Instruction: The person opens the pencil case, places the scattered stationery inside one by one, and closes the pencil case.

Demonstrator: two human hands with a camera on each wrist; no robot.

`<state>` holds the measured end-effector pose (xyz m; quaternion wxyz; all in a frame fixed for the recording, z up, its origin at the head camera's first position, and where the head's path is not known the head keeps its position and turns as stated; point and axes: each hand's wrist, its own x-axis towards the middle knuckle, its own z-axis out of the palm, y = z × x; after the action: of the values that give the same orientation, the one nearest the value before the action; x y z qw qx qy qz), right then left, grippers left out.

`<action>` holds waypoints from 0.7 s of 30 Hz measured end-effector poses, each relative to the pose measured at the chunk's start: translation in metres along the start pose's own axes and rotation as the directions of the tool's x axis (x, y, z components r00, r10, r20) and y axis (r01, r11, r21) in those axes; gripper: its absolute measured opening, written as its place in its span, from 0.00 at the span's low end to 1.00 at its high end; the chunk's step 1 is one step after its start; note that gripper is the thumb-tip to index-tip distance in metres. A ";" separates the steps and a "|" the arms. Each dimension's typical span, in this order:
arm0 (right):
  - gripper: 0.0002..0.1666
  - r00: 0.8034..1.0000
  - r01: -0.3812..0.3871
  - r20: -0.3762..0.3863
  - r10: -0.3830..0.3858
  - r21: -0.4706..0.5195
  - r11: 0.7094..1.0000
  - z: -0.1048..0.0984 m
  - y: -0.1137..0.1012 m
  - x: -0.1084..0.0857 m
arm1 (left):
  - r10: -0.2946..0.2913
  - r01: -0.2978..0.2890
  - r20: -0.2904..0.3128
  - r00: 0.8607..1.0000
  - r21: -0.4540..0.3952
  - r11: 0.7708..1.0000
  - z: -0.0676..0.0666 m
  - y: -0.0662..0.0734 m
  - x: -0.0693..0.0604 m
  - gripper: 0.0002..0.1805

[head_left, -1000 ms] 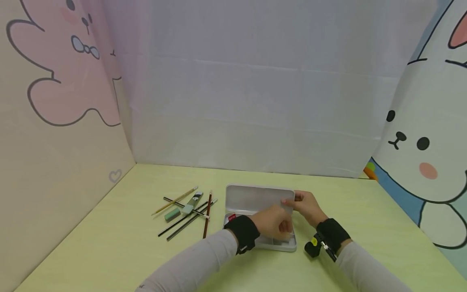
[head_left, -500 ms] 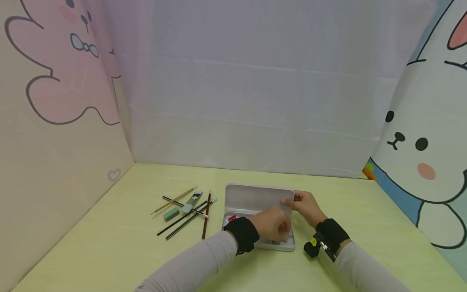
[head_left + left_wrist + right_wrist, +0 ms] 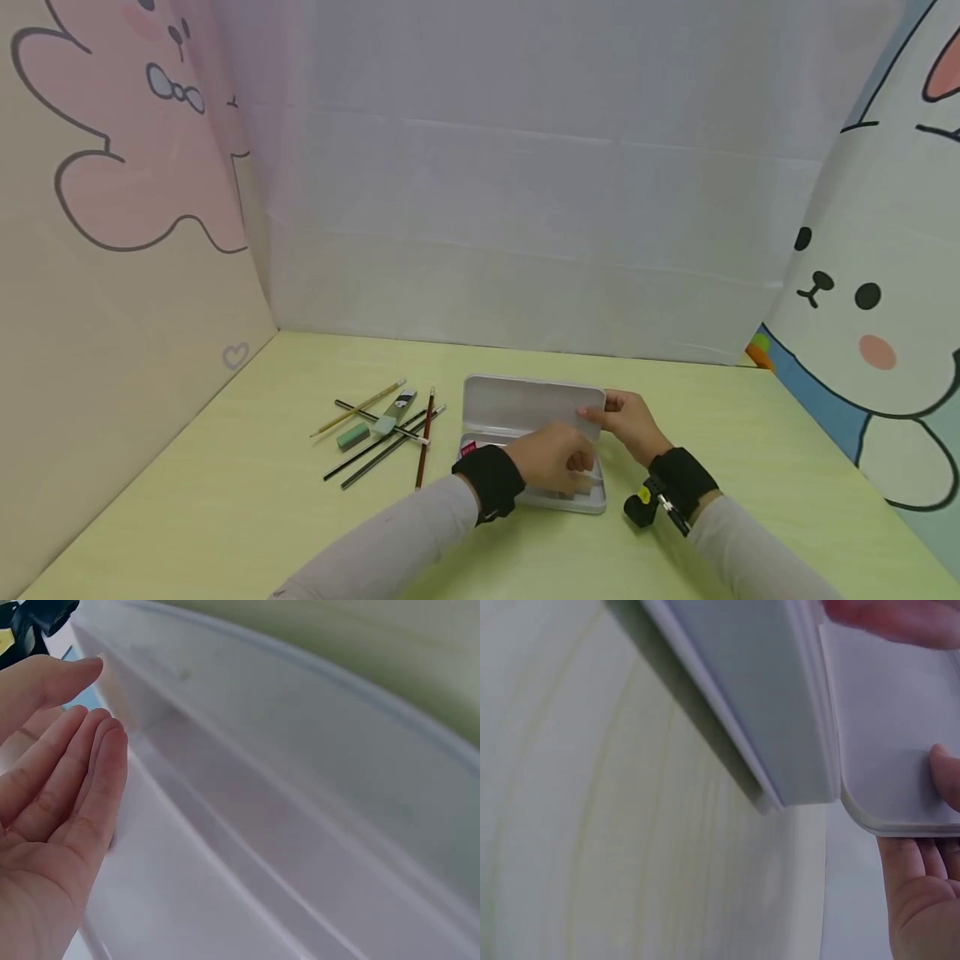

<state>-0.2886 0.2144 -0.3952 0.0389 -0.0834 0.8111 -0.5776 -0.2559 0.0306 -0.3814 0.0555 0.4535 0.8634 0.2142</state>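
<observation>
One lid [image 3: 502,406] stands raised beyond the fingers [image 3: 97,795] of your left hand [image 3: 550,458], thumb apart, likely because your right hand [image 3: 632,427] pinches it.

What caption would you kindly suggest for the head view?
Pencils beside an open case: right hand grips lid, left hand over base.

The left hand [image 3: 552,457] seems loosely cupped beside the pinching right hand [image 3: 632,427].

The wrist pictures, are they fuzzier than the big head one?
Yes: in the left wrist view the open case looks soft and hazy; in the right wrist view the left hand is blurry; in the head view the red-brown pencil has clearer edges.
</observation>
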 end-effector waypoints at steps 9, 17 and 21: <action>0.25 1.000 -0.011 -0.017 0.011 -0.025 1.000 0.003 -0.004 -0.001 | -0.062 0.058 -0.075 0.995 -0.055 0.997 -0.018 -0.009 -0.029 0.13; 0.25 0.999 -0.039 -0.034 0.038 -0.027 0.999 0.003 -0.004 -0.001 | -0.151 0.130 -0.144 0.978 -0.144 0.981 -0.039 -0.027 -0.070 0.13; 0.25 0.999 -0.040 -0.025 0.040 -0.024 0.999 0.003 -0.004 -0.001 | -0.165 0.131 -0.200 0.966 -0.172 0.976 -0.049 -0.039 -0.093 0.13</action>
<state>-0.2872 0.2104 -0.3922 0.0394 -0.0606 0.8201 -0.5677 -0.2456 -0.0797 -0.3623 0.0143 0.3562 0.8763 0.3240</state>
